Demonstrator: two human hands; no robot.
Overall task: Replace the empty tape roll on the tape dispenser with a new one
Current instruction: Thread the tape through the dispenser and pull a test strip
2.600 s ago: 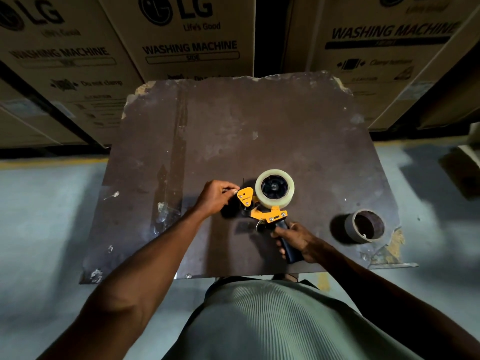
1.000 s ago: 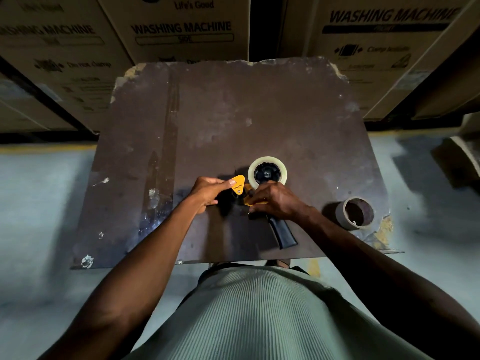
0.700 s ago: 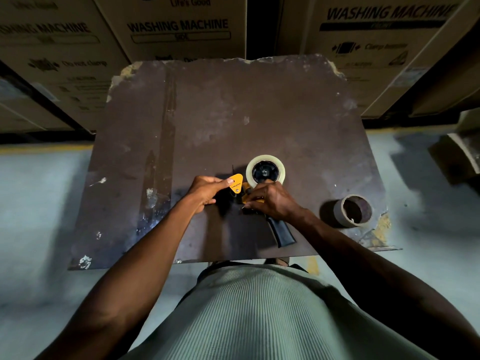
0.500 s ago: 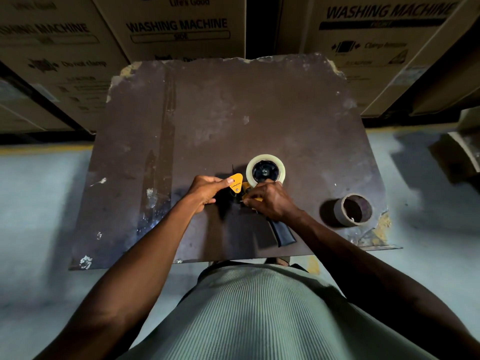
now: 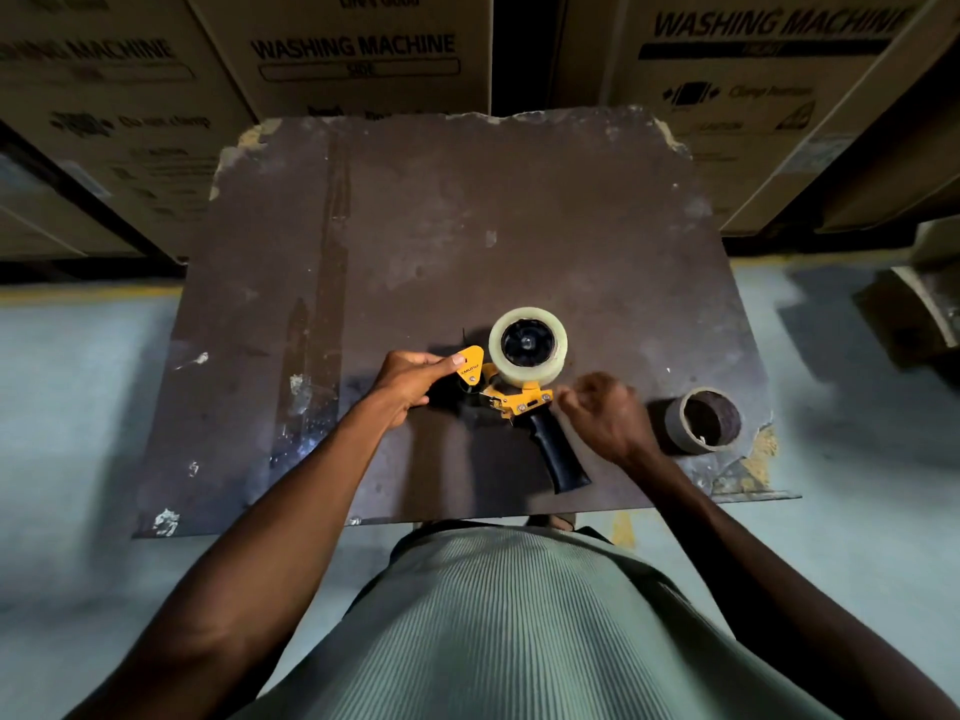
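Observation:
The yellow tape dispenser (image 5: 519,400) lies on its side on the dark board (image 5: 415,226), its black handle pointing toward me. A full roll of clear tape (image 5: 528,345) sits on its hub. My left hand (image 5: 410,379) pinches the dispenser's yellow front flap between thumb and fingers. My right hand (image 5: 605,413) hovers just right of the yellow frame, blurred, fingers curled, off the dispenser; whether it holds a tape end I cannot tell. The empty brown cardboard core (image 5: 702,420) stands on the board to the right.
Large washing machine cartons (image 5: 358,49) stand stacked behind the board. The board's near right corner (image 5: 748,470) is chipped and peeling. Pale floor lies on both sides, with another object at the far right edge (image 5: 919,309).
My right hand has come off the dispenser's frame and moved to the right, uncovering the yellow body and handle. My left hand still holds the front flap.

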